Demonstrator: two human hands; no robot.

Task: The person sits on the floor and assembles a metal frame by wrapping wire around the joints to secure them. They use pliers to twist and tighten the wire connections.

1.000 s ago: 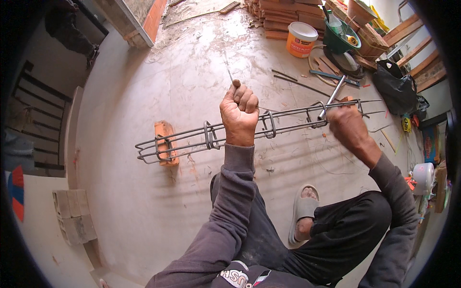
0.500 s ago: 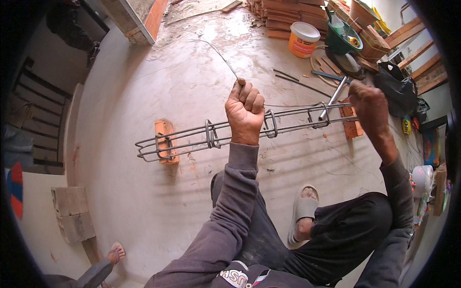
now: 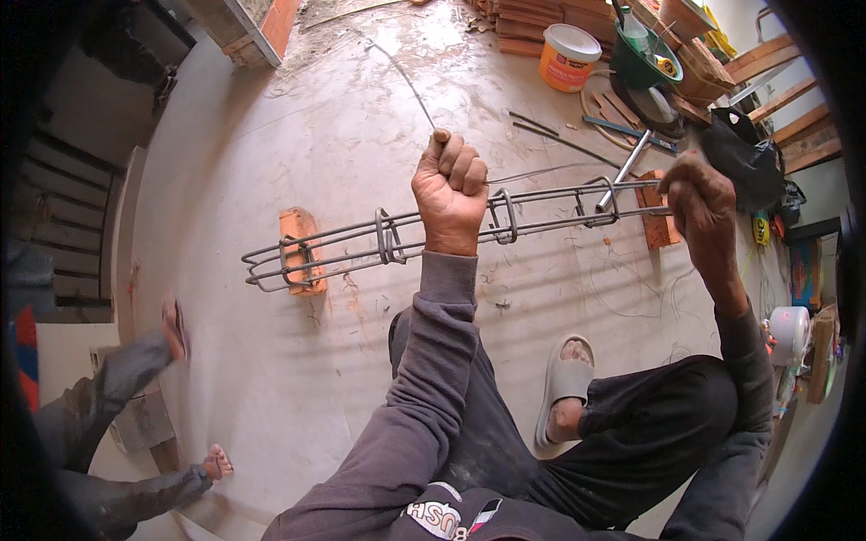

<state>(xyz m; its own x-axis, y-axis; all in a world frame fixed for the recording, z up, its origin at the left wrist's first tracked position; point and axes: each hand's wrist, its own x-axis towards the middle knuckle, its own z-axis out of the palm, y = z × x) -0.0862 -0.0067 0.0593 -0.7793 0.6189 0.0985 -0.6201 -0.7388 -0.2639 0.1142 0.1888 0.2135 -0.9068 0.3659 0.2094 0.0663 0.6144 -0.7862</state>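
Note:
My left hand (image 3: 451, 191) is closed in a fist round a thin bundle of tie wire (image 3: 406, 79). One end rises from the fist in a curve; thin strands trail from its other side to the right. Below the fist lies a long rebar cage (image 3: 352, 236) with several bent stirrups, propped on an orange brick (image 3: 301, 248) at the left and another brick (image 3: 660, 230) at the right. My right hand (image 3: 702, 197), slightly blurred, is closed over the cage's right end; what its fingers hold is hidden. A silver metal tube (image 3: 624, 169) leans across the bars beside it.
Loose rods (image 3: 564, 140), a white-and-orange bucket (image 3: 569, 59), a green basin (image 3: 642, 59) and stacked tiles (image 3: 532, 25) lie at the far right. A black bag (image 3: 747, 153) sits beyond my right hand. At the left, another person's legs (image 3: 117, 388) show near grey blocks (image 3: 144, 422).
Both hands stay closed; my right hand has come down slightly toward the cage's end. The other person has stepped further into view at the left. The whole view has shifted slightly.

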